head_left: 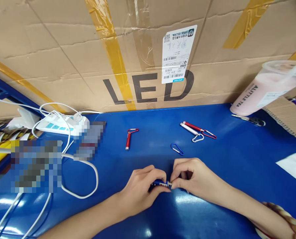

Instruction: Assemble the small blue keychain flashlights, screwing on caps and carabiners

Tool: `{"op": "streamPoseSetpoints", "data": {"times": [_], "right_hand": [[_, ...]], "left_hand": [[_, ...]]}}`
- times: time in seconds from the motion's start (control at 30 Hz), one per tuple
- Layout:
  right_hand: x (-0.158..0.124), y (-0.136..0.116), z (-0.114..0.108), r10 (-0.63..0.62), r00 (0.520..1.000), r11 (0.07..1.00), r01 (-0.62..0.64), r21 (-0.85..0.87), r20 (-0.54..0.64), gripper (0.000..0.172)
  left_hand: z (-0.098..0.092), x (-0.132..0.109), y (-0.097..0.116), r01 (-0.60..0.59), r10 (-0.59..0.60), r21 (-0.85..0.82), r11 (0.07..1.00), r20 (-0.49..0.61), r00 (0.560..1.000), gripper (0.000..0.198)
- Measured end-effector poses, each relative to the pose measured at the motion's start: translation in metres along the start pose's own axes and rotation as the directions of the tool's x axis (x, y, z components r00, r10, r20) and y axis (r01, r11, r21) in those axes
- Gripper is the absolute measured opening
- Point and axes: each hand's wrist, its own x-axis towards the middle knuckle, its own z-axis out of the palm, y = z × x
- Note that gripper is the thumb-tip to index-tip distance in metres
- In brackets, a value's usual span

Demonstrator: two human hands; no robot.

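My left hand (148,187) is closed round a small blue penlight (160,183), a metal tube with a printed label, held roughly level just above the table. At its silver right end, my right hand (190,176) pinches with thumb and forefinger; whether a separate small part is between those fingertips cannot be made out. Just beyond my hands lies a loose blue carabiner (177,149). Farther left is a red penlight (128,140) with a red carabiner attached. A silver penlight (189,128) and another red penlight (194,126), each with a carabiner, lie side by side beyond my right hand.
A large cardboard box (75,59) walls off the back of the blue table (118,212). On the left are a white power strip (63,124), looping cables (96,179) and two blurred-out items. A drink cup (259,88), keys (249,119) and white paper (294,169) occupy the right.
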Motion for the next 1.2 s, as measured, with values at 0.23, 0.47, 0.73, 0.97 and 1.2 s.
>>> {"op": "streamPoseSetpoints", "data": {"times": [0.23, 0.47, 0.73, 0.97, 1.2], "right_hand": [[0.002, -0.001, -0.005, 0.018, 0.999, 0.997, -0.021, 0.078, 0.028, 0.012], [0.002, -0.002, -0.004, 0.091, 0.995, 0.964, -0.100, 0.247, 0.046, 0.008], [0.001, -0.002, -0.004, 0.111, 0.991, 0.954, -0.127, 0.272, 0.074, 0.017], [0.001, -0.001, -0.005, 0.100, 0.993, 0.962, -0.114, 0.248, 0.067, 0.017], [0.003, -0.001, -0.004, 0.104, 0.993, 0.967, -0.113, 0.230, 0.052, 0.019]], "left_hand": [[0.000, 0.001, 0.000, 0.055, -0.058, -0.084, 0.995, -0.033, 0.998, 0.024], [-0.005, 0.008, 0.006, 0.286, -0.281, -0.275, 0.918, 0.058, 0.958, 0.019], [-0.004, 0.007, 0.005, 0.429, -0.410, -0.464, 0.775, 0.148, 0.900, 0.027], [-0.001, 0.007, 0.008, 0.437, -0.438, -0.530, 0.727, 0.133, 0.889, 0.024], [0.000, 0.005, 0.009, 0.472, -0.474, -0.545, 0.693, 0.149, 0.868, 0.021]]}}
